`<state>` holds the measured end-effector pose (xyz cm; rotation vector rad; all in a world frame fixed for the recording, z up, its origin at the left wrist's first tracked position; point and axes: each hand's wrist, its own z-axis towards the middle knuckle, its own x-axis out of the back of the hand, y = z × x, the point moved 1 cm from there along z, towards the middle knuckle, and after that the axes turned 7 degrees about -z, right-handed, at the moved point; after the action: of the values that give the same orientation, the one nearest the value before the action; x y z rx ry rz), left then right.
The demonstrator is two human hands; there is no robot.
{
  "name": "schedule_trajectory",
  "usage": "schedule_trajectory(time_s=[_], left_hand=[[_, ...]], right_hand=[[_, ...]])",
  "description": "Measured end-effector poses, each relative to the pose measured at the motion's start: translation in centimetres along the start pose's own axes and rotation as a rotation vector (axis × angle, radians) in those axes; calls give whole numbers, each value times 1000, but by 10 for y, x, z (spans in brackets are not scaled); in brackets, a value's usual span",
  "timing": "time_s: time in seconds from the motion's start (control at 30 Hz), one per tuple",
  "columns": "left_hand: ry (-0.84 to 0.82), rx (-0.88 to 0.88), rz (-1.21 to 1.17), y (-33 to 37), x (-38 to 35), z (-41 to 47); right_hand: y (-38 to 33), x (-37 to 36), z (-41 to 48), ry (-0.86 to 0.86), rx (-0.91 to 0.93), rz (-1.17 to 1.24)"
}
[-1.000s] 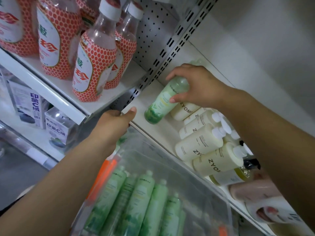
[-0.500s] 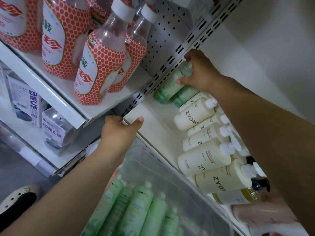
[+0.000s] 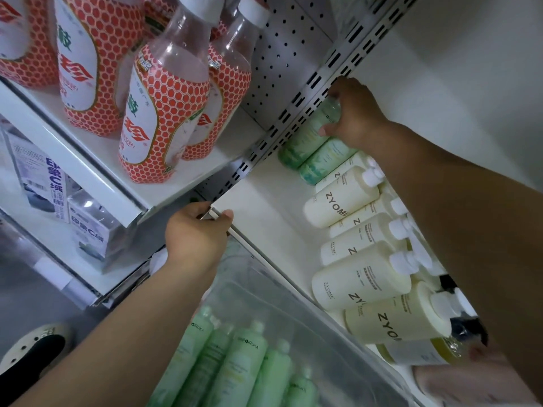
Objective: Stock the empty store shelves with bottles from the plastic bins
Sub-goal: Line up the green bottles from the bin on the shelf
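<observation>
My right hand [image 3: 354, 116] grips the top of a green bottle [image 3: 304, 138] standing at the back left corner of the white shelf [image 3: 264, 207], against the slotted upright. A second green bottle [image 3: 323, 161] stands right beside it. My left hand [image 3: 195, 235] holds the front left corner of that shelf, thumb on top of the edge. Below, a clear plastic bin [image 3: 293, 292] holds several more green bottles [image 3: 235, 368] lying side by side.
Cream ZYOME bottles [image 3: 343, 198] fill the shelf's right side in rows. Large red honeycomb-label bottles [image 3: 158, 118] stand on the upper left shelf, boxed goods [image 3: 55, 189] below them. A perforated back panel [image 3: 282, 45] is behind. A shoe [image 3: 32, 351] shows at bottom left.
My right hand carried the green bottle from the middle of the shelf back to the rear left corner, beside another green bottle. The left hand stayed on the shelf edge.
</observation>
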<state>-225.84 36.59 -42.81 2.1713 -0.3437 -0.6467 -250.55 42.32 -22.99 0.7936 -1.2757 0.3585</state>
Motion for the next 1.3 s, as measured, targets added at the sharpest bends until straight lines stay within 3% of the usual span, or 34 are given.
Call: schedule_trajectory(time_s=[0.43,0.7,0.9,1.1,1.17,1.3], left_hand=[[-32,-34,44,-5,0,2],[-144,-91,232,7,5,-12],[-251,-90,307,15,17,-21],[-388,-207,576,15,36,-30],[-418,-256,693,13,40,-34],[-512,-347,869,8,47,-42]], right_hand=[[-1,-12,1,85,-36,-23],[-13,-3,-25,138,-79,-158],[-64,6,-116,324,-4,204],[-107,-19,-234,432,-5,604],[-117,-35,-265,354,-96,723],[-137,-71,-322,161,-479,960]])
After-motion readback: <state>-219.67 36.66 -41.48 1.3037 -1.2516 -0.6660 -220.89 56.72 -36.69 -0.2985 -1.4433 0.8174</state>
